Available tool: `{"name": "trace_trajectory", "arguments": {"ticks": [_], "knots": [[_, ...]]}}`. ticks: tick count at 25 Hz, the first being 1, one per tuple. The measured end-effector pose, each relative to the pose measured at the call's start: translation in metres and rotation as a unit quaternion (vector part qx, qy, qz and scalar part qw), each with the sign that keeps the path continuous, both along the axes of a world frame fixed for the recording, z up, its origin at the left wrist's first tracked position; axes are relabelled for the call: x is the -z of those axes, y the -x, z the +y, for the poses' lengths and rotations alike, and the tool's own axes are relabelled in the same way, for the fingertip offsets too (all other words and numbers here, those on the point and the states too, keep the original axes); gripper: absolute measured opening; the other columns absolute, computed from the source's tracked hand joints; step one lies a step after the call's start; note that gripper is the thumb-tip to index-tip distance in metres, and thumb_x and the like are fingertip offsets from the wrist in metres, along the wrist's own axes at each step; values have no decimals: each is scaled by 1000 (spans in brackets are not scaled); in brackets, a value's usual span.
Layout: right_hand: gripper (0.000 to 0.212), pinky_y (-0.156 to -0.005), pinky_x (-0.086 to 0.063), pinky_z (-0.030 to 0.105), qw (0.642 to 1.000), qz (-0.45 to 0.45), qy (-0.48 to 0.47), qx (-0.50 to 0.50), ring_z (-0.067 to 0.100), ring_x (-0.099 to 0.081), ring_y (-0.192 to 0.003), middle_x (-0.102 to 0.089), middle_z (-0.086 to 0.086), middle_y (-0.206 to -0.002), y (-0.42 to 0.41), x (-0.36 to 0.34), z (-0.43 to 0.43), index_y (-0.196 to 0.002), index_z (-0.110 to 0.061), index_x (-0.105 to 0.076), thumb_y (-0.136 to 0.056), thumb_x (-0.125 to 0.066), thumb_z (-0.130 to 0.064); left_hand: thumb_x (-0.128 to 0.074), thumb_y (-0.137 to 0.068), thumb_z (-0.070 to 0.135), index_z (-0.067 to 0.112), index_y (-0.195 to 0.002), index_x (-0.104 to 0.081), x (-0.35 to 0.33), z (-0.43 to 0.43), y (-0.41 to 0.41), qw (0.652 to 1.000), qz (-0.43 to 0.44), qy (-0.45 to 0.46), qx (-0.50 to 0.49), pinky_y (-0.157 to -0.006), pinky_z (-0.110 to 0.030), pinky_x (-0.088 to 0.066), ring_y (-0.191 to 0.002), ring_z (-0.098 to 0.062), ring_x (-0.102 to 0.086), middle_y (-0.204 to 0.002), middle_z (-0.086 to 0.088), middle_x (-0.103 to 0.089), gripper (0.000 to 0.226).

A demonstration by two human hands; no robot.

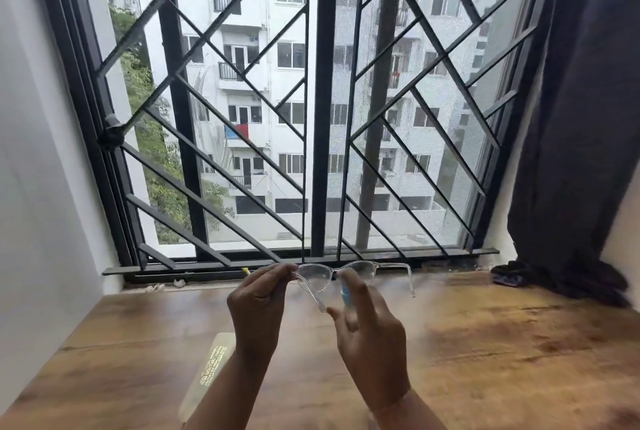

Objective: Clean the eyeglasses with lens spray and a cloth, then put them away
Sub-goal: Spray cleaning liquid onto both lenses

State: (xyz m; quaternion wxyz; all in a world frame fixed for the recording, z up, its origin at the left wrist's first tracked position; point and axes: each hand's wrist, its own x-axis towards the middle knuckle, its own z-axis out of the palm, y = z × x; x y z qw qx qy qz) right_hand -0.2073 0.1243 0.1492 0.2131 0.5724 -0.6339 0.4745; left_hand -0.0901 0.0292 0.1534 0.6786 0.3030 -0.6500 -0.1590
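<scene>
The left hand (258,298) is pinching the clear-framed plastic eyeglasses (346,273) above the wooden table (485,343); the right hand (370,336) is gripping a small blue spray bottle (345,292)

Illumination is diffuse daylight entering through the barred window (311,100); the exterior is bright and slightly washed out; the black grille (242,83) reads as silhouette. The wooden desk (485,343) shows soft sheen near the sill; shadows are weak. Wide-angle distortion bows the window frame and the dark curtain (581,118) at the edges. The right hand (370,336) is smeared, probably by motion; the pale card (211,370) beneath the forearms is blurred, its print illegible.
</scene>
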Motion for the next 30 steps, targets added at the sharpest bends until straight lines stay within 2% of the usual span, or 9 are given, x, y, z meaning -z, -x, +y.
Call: {"name": "trace_trajectory", "arguments": {"ticks": [4, 8, 12, 14, 17, 19, 24, 30], "knots": [[73, -42, -48, 22, 999, -21, 25, -4, 23, -62, -52, -68, 2, -82, -2, -3, -6, -116, -30, -45, -59, -86, -11, -72, -67, -13, -2, -80, -75, -2, -2, -1, 1000, 3, 6, -4, -74, -11, -52, -76, -12, -67, -79, -11, -74, 17], [81, -44, -53, 26, 997, -60, 37, 17, 25, -64, -51, -70, 6, -91, 6, 12, 0, -120, -30, -45, -55, -88, -8, -72, -67, -15, 0, -80, -76, -2, -7, -3, 1000, 15, -3, -17, -75, -8, -51, -77, -10, -66, -78, -10, -74, 20], [80, -44, -53, 27, 994, -82, 38, 63, 26, -64, -49, -69, 11, -84, 30, 21, 5, -119, -20, -49, -52, -90, -4, -69, -67, -19, -1, -81, -75, 0, -9, -6, 999, 24, -1, -22, -75, -5, -49, -79, -10, -66, -78, -11, -73, 23], [77, -44, -54, 28, 994, -75, 36, 65, 26, -64, -47, -69, 12, -82, 40, 21, 4, -119, -18, -49, -54, -89, -5, -68, -68, -18, -2, -82, -75, 2, -9, -6, 1000, 25, 0, -14, -75, -10, -52, -77, -12, -66, -79, -12, -74, 23], [72, -43, -51, 24, 997, -52, 28, 48, 21, -63, -46, -69, 8, -81, 43, 20, 1, -116, -21, -47, -58, -87, -7, -69, -69, -16, -2, -83, -75, 3, -9, -3, 999, 31, -6, -8, -74, -27, -56, -72, -14, -68, -79, -14, -74, 21], [68, -44, -47, 23, 998, -42, 27, 41, 18, -62, -47, -69, 4, -79, 41, 20, -1, -113, -23, -49, -58, -86, -7, -69, -69, -15, -2, -82, -75, 4, -10, -2, 999, 33, -8, -6, -73, -33, -56, -71, -19, -70, -78, -14, -74, 19], [72, -43, -53, 30, 996, -70, 47, 30, 25, -63, -48, -67, 10, -79, 32, 22, -5, -116, -20, -47, -58, -86, -5, -68, -71, -15, -1, -83, -75, 6, -12, -4, 999, 40, -2, -1, -73, -32, -56, -73, -14, -68, -79, -13, -74, 20], [77, -50, -49, 22, 999, -2, -7, -40, 18, -68, -60, -69, 0, -97, -4, 18, -10, -120, -29, -44, -58, -87, -15, -69, -74, -6, -1, -83, -75, 9, -13, -2, 999, 44, 5, 10, -72, -38, -56, -73, -21, -71, -79, -12, -74, 12]]}}
